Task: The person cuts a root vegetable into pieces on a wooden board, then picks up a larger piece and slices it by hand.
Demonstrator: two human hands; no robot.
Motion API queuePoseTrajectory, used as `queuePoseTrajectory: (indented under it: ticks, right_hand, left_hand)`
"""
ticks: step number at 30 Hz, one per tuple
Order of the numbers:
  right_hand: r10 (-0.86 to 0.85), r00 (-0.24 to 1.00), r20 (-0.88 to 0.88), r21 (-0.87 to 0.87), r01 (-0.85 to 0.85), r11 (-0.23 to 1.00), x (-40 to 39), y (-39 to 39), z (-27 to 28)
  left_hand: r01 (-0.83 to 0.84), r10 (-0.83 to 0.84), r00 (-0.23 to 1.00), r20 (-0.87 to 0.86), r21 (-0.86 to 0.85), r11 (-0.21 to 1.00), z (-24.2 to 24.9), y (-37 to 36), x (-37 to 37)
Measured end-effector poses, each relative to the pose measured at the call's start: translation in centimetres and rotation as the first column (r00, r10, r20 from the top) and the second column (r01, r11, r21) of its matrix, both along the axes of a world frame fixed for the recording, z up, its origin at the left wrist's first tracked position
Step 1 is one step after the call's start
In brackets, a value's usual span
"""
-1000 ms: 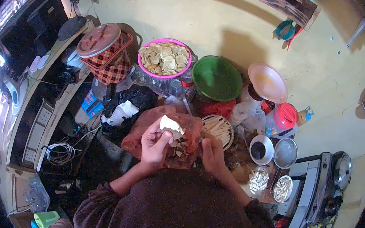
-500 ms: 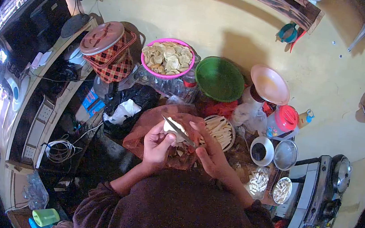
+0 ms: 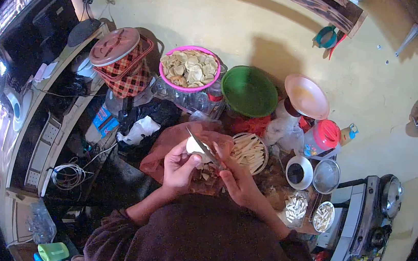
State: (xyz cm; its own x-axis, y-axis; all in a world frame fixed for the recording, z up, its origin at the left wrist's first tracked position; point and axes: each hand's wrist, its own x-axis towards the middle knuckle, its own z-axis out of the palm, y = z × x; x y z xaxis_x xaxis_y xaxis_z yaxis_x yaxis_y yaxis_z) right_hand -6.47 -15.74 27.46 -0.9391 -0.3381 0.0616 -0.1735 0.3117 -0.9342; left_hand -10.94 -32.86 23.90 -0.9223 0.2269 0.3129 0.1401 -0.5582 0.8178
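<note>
Near the middle of the head view, my left hand [image 3: 178,171] is closed around a pale peeled vegetable chunk [image 3: 192,150], whose exact kind I cannot make out. My right hand [image 3: 239,183] grips a knife [image 3: 202,144]; its blade lies slantwise across the chunk, tip up to the left. Under both hands spreads a reddish plastic bag [image 3: 162,153] with small pale scraps on it. Just beyond my right hand stands a round bowl [image 3: 265,164] full of pale cut strips [image 3: 248,153].
A pink basin [image 3: 162,72] of flat pale slices, a green basin [image 3: 249,91] and a pink bowl [image 3: 308,96] line the wall. To the right are a white bowl [image 3: 308,180], a sieve [image 3: 327,176] and a stove [image 3: 369,210]. A black plastic bag [image 3: 162,112] lies left.
My right hand has shifted slightly down and left with the knife, its fingers drawn closer to the handle. The left hand keeps hold of the chunk. The view has shifted slightly.
</note>
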Motion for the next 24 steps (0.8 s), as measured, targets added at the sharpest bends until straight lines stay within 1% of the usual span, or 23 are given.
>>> queuePoseTrajectory:
  ticks: [2, 5, 7, 8, 10, 11, 12, 13, 14, 15, 16, 17, 18, 19, 20, 21, 22, 23, 24]
  right_hand:
    - [-0.022, 1.0, -0.016, -0.015, 0.021, 1.0, 0.0, -0.3, -0.1]
    - [-0.021, 0.999, -0.041, -0.017, 0.021, 1.0, -0.2, -0.4, -1.1]
    - [-0.075, 0.995, -0.064, -0.029, 0.073, 0.997, -0.1, -0.7, -1.2]
    - [-0.076, 0.995, -0.063, -0.03, 0.074, 0.997, 0.0, -0.9, -1.3]
    - [-0.11, 0.993, 0.049, -0.103, 0.114, 0.988, 0.2, -1.0, -1.7]
    - [-0.111, 0.993, 0.05, -0.102, 0.116, 0.988, 0.1, -1.2, -2.1]
    - [-0.164, 0.985, 0.059, -0.192, 0.173, 0.966, 0.0, -1.5, -2.8]
    - [-0.216, 0.974, 0.074, -0.279, 0.228, 0.933, -0.1, -1.7, -3.1]
    - [-0.216, 0.973, 0.075, -0.278, 0.229, 0.933, -0.1, -1.7, -3.0]
    - [-0.216, 0.97, 0.108, -0.318, 0.239, 0.917, -0.1, -1.7, -2.6]
    - [-0.213, 0.967, 0.14, -0.359, 0.25, 0.9, -0.1, -1.8, -2.2]
    - [-0.209, 0.968, 0.137, -0.359, 0.246, 0.9, -0.1, -1.7, -1.7]
    - [-0.169, 0.958, 0.233, -0.442, 0.259, 0.859, -0.1, -1.6, -1.2]
    - [-0.12, 0.939, 0.323, -0.518, 0.282, 0.808, 0.0, -1.4, -0.7]
    - [-0.117, 0.939, 0.323, -0.518, 0.279, 0.808, 0.0, -1.3, -0.2]
    - [-0.066, 0.91, 0.41, -0.556, 0.306, 0.773, 0.0, -1.2, 0.3]
    - [-0.01, 0.872, 0.489, -0.587, 0.338, 0.735, -0.1, -1.1, 0.5]
    - [-0.012, 0.874, 0.486, -0.588, 0.337, 0.735, -0.2, -1.0, 0.2]
    - [-0.068, 0.916, 0.395, -0.514, 0.282, 0.81, -0.3, -0.9, -0.3]
  left_hand:
    - [0.033, -0.036, 0.999, -0.034, -0.083, 0.996, 0.1, 0.0, 0.1]
    - [-0.003, 0.002, 1.0, -0.006, -0.092, 0.996, -0.1, 0.4, 0.1]
    - [0.002, -0.002, 1.0, 0.005, -0.098, 0.995, 0.0, 0.5, 0.0]
    - [0.004, -0.001, 1.0, 0.022, -0.107, 0.994, 0.0, 0.4, 0.1]
    - [0.004, 0.003, 0.998, 0.057, -0.136, 0.991, -0.3, 0.2, 0.0]
    - [0.006, 0.009, 0.996, 0.091, -0.165, 0.986, -0.5, 0.2, -0.1]
    - [0.008, 0.007, 0.996, 0.091, -0.166, 0.986, -0.2, 0.4, 0.0]
    - [-0.045, 0.045, 0.999, 0.001, -0.166, 0.985, 0.3, 1.0, 0.1]
    - [-0.097, 0.084, 0.993, -0.087, -0.161, 0.982, 0.6, 1.3, 0.2]
    - [-0.098, 0.085, 0.993, -0.086, -0.161, 0.982, 0.5, 1.3, 0.2]
    - [-0.099, 0.089, 0.994, -0.067, -0.169, 0.981, 0.3, 1.3, 0.1]
    - [-0.103, 0.096, 0.994, -0.049, -0.176, 0.979, 0.2, 1.3, 0.1]
    - [-0.108, 0.101, 0.994, -0.051, -0.176, 0.978, 0.3, 1.2, -0.1]
    - [-0.055, 0.056, 0.998, 0.003, -0.148, 0.987, 0.4, 1.0, -0.3]
    - [-0.001, 0.008, 0.998, 0.056, -0.118, 0.993, 0.5, 0.8, -0.4]
    - [-0.002, 0.009, 0.998, 0.056, -0.118, 0.993, 0.3, 0.6, -0.6]
    - [0.051, -0.042, 0.989, 0.139, -0.063, 0.997, -0.1, 0.5, -0.8]
    - [0.101, -0.098, 0.971, 0.217, -0.003, 0.995, -0.2, 0.5, -1.0]
    - [0.102, -0.099, 0.971, 0.216, -0.003, 0.995, 0.1, 0.6, -1.0]
